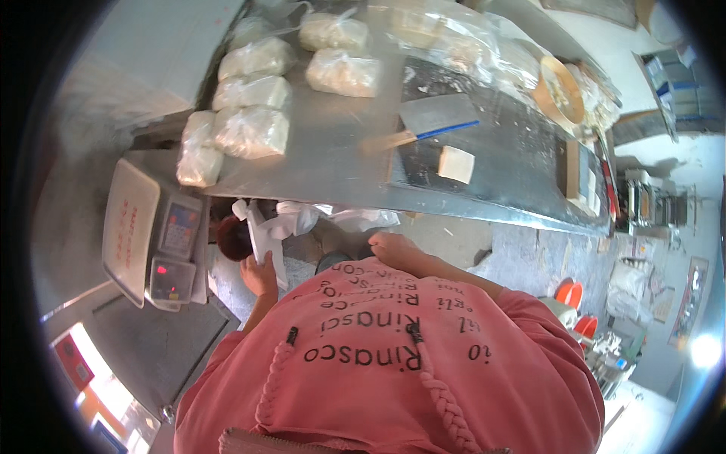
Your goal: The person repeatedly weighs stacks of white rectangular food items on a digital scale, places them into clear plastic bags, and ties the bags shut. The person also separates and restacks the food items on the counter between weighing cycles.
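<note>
My left hand [260, 275] is below the table's front edge at the left, its fingers closed on a white plastic bag [266, 241]. More white plastic bags [298, 218] hang beside it under the edge. A round reddish-brown container [233, 238] is just beyond my left fingers. My right hand [391, 248] is in front of my body with its fingers curled in, and nothing shows in it. On the table ahead, a pale square block [456, 164] lies near a wide cleaver-like blade [439, 113] with a wooden handle [391, 142].
Several clear bags of pale blocks [252, 130] stand at the table's left. A digital scale [176, 227] with a wide pan is left of my hand. Plastic sheeting [454, 42] and a yellow bowl [558, 93] are at the back right. A metal table edge [482, 215] runs before me.
</note>
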Tool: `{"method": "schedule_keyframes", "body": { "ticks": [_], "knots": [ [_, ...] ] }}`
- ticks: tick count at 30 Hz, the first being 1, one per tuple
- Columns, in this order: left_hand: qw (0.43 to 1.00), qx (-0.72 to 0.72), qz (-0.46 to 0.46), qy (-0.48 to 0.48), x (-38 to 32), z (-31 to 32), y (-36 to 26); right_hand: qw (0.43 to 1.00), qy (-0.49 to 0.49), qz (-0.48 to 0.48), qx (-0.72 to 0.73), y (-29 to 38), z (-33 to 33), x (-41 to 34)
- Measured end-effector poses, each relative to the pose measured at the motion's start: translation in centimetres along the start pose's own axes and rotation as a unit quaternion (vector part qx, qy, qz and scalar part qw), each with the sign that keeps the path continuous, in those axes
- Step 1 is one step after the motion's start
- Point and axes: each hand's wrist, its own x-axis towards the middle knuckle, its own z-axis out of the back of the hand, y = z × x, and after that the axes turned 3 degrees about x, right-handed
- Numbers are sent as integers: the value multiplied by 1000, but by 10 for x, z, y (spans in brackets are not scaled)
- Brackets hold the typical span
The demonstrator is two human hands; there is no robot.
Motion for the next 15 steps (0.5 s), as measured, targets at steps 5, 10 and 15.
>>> {"method": "schedule_keyframes", "body": {
  "ticks": [5,10,15],
  "knots": [
    [956,-12,61,286,1,4,-6,997,1,75,-12,-11,8,-11],
    [762,89,-217,604,-24,31,-88,994,35,85,-64,-29,34,-30],
    [740,-413,-172,502,-32,86,-242,960,34,106,257,-69,87,-52]
  ]
}}
